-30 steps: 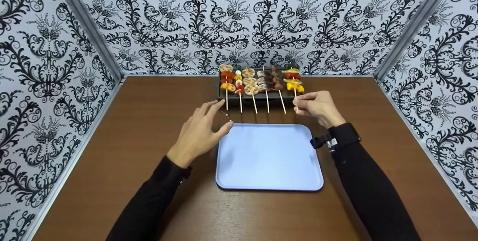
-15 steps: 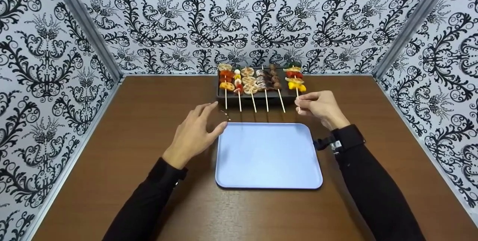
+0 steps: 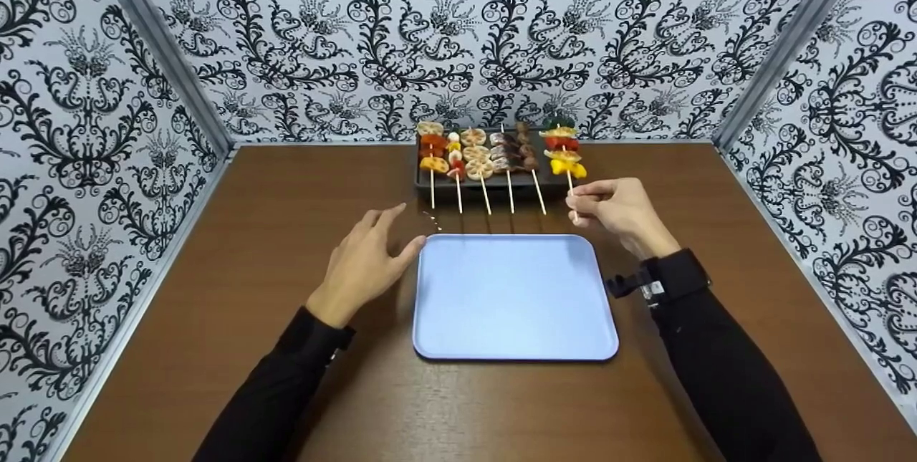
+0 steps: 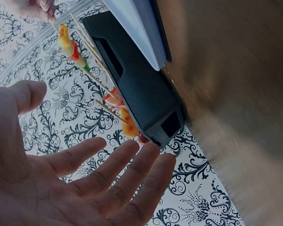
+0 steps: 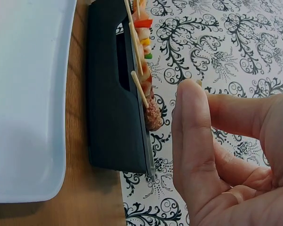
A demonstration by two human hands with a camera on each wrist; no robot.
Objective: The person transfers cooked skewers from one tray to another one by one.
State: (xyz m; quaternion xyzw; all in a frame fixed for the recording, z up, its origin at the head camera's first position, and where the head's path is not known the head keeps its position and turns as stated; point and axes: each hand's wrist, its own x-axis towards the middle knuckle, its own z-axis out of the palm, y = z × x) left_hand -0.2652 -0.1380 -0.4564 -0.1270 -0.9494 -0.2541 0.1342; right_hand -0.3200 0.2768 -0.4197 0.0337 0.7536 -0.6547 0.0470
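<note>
My right hand (image 3: 620, 211) pinches the bare stick end of a vegetable skewer (image 3: 566, 152) with yellow, red and green pieces. The left wrist view shows this skewer (image 4: 71, 47) raised above the black grill-like stand (image 4: 141, 84), at a slant. In the right wrist view, thumb and fingers of the right hand (image 5: 193, 141) meet around the stick, whose tip barely shows. My left hand (image 3: 362, 258) holds nothing, its fingers spread, beside the upper left corner of the light blue tray (image 3: 516, 297). The left palm (image 4: 85, 188) faces the stand.
Several other skewers (image 3: 478, 154), with lotus root, meatballs and vegetables, lie in a row on the black stand, sticks toward me. The tray lies flat on the brown table (image 3: 286, 183) in front of it. Patterned walls (image 3: 444, 32) enclose the table at the back and sides.
My right hand has drawn slightly right and toward me with the vegetable skewer. The left hand has moved left and back, away from the stand.
</note>
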